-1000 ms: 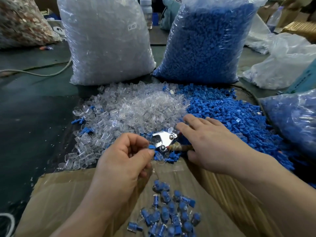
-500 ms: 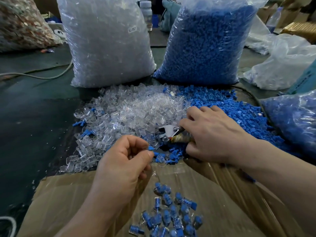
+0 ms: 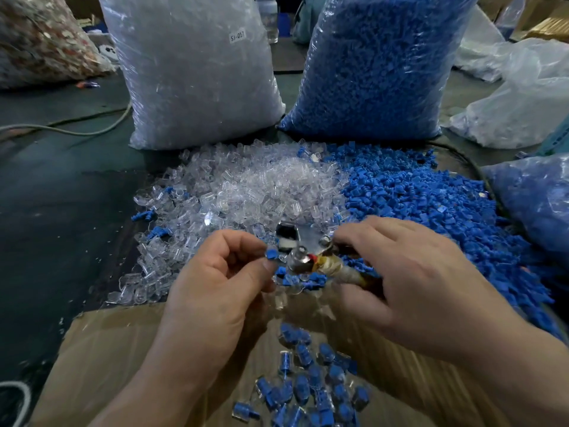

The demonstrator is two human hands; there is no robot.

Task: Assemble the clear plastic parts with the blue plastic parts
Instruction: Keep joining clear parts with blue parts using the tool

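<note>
The left hand point(image 3: 215, 291) and the right hand point(image 3: 409, 282) are both bare. The left forearm point(image 3: 147, 392) and the right forearm point(image 3: 523, 374) are bare too, as far as the lower edge of the view shows them. The left thumb's nail is cut short. Creases mark the knuckles of both hands. The right hand's fingertips look slightly blurred.

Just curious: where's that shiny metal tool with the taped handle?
The shiny metal tool sits mid-frame in the head view, gripped by the right hand, right of the left hand's pinched blue plastic part.
</note>
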